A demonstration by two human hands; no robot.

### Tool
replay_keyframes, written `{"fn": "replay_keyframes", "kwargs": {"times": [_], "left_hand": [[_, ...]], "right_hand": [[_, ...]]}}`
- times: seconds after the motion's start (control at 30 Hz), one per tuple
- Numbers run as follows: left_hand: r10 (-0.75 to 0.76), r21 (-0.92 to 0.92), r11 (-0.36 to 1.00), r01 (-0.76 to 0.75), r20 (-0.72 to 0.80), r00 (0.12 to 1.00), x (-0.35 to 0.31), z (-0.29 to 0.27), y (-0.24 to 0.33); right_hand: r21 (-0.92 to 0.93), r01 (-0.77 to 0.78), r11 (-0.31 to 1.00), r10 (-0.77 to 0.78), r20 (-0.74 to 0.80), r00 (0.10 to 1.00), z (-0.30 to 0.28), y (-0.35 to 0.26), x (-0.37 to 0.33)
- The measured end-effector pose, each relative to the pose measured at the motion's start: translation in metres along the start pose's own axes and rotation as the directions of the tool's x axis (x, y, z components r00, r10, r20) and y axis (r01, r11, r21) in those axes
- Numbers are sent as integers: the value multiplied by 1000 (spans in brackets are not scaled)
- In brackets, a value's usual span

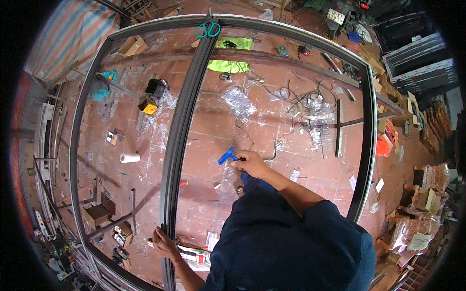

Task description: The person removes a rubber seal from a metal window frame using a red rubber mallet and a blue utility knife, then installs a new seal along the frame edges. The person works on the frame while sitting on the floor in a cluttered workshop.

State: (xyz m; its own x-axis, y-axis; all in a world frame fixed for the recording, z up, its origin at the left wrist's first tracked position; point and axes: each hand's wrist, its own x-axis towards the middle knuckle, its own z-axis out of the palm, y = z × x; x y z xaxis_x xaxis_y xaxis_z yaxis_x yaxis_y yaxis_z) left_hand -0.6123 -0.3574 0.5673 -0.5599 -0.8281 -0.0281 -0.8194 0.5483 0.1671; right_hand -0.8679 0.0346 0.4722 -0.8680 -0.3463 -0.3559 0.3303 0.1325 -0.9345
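My right hand (251,162) is closed around the end of a small blue T-shaped tool (227,156), held out over the opening to the right of the middle bar. A large dark metal frame (370,136) with light outer edges stretches across the view. Its grooved middle bar (183,121) runs from the far edge down to the near left. Low on that bar lies my left hand (166,244), fingers curled over it. Teal-handled scissors (208,30) sit at the bar's far end.
Through the frame I see a tiled floor with a white roll (129,158), a black box (156,88), tangled cables (310,99) and yellow-green cloth (228,65). Metal supports (339,128) stand under the frame. Wrapped carved wooden pieces (421,213) line the right side.
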Motion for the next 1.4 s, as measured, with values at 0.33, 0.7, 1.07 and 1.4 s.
{"fn": "replay_keyframes", "kwargs": {"times": [0.33,0.7,1.07,1.4], "left_hand": [[56,-60,996,-61,-87,995,-3,4,-4],[395,-323,879,-351,80,915,49,34,-20],[469,166,848,-503,206,859,74,242,119],[411,8,875,-484,519,750,-65,491,292]], "right_hand": [[-586,-224,778,29,-324,946,-98,66,-79],[212,-551,807,579,-463,671,-237,245,-45],[-645,-677,354,350,-580,736,-562,508,94],[-622,-722,303,356,-629,691,-699,606,230]]}}
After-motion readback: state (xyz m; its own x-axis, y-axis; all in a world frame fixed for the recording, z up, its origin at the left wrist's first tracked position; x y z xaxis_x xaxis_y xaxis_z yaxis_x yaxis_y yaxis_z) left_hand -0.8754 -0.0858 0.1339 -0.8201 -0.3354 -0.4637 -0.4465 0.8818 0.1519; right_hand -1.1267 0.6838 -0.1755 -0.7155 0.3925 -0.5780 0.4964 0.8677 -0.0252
